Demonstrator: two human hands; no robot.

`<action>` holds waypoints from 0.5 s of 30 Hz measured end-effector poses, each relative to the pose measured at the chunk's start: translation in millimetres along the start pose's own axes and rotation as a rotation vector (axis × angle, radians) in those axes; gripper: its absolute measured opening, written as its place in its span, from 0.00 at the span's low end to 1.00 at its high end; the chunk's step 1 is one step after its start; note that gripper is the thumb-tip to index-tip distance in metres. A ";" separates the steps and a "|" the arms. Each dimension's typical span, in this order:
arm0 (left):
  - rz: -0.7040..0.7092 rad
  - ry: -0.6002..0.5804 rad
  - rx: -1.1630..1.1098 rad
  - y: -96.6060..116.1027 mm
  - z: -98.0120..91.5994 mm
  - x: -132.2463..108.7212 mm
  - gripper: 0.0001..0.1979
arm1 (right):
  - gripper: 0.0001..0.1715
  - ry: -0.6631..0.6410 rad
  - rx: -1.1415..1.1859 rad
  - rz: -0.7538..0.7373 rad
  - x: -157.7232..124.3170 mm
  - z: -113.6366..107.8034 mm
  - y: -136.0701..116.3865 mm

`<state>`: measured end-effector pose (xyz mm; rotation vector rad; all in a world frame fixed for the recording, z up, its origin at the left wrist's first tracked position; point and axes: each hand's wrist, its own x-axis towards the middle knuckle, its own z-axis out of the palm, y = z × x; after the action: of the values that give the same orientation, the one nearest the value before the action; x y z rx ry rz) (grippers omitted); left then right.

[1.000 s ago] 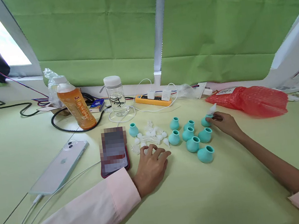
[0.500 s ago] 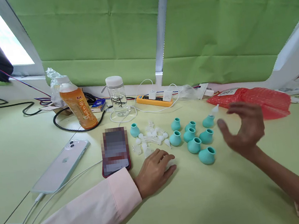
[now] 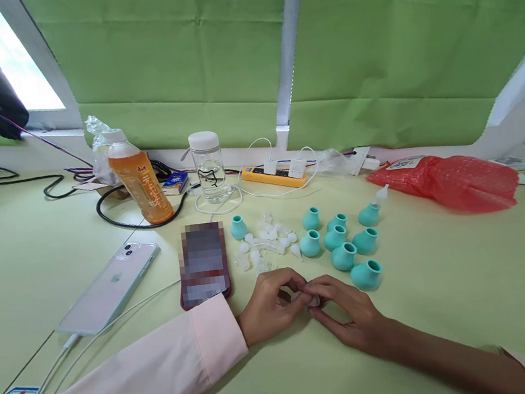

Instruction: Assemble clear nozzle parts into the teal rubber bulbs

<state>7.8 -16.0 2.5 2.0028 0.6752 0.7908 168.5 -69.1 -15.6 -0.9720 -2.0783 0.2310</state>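
Note:
My left hand [image 3: 270,308] and my right hand [image 3: 354,313] meet fingertip to fingertip low over the table. Both are closed in a pinch on a small translucent white plastic piece [image 3: 314,302], mostly hidden by the fingers. Just beyond, several teal squeeze bulbs [image 3: 344,256] stand with their open necks up or tilted. One teal bulb [image 3: 369,214] at the back right carries a clear pointed nozzle [image 3: 380,195]. Past my left hand lies a loose pile of small translucent plastic parts [image 3: 267,242], with a lone teal bulb [image 3: 238,227] beside it.
Left of the pile lie a phone in a dark red case [image 3: 202,264] and a pale phone [image 3: 111,287] on a white cable. Behind stand an orange drink bottle [image 3: 142,185], a clear water bottle [image 3: 209,171] and a yellow power strip [image 3: 272,177]. A red bubble-wrap bag [image 3: 464,183] lies back right.
My right hand has come in from the right, beside the bulb with the nozzle, to meet my left hand. It now pinches the small plastic piece. My left hand has barely moved.

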 end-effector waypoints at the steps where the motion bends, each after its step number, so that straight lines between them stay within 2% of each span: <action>1: 0.012 -0.010 -0.015 1.5 -1.0 -0.6 0.06 | 0.25 0.014 0.011 0.012 -0.1 0.2 0.3; 3: 0.047 0.023 -0.018 4.3 -4.8 -0.5 0.06 | 0.23 0.025 0.016 0.046 -1.1 1.2 1.0; 6: 0.152 0.192 0.097 6.5 -16.4 6.4 0.08 | 0.16 0.010 0.004 0.088 -2.1 2.1 1.5; 8: 0.249 0.292 0.281 6.3 -27.0 14.8 0.08 | 0.12 -0.030 -0.008 0.097 -0.9 1.4 0.8; 10: 0.261 0.337 0.545 5.0 -36.5 22.8 0.08 | 0.11 -0.085 -0.030 0.105 1.3 0.1 -0.6; 12: 0.219 0.292 0.803 2.7 -41.6 27.3 0.09 | 0.10 -0.126 -0.052 0.111 3.4 -1.0 -2.0; 15: 0.197 0.106 1.038 -3.0 -39.3 26.3 0.10 | 0.10 -0.137 -0.060 0.112 4.8 -1.4 -3.1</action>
<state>-4.6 24.3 24.3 3.0053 1.1067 0.7241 166.0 -68.0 -10.3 -1.1387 -2.1673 0.3019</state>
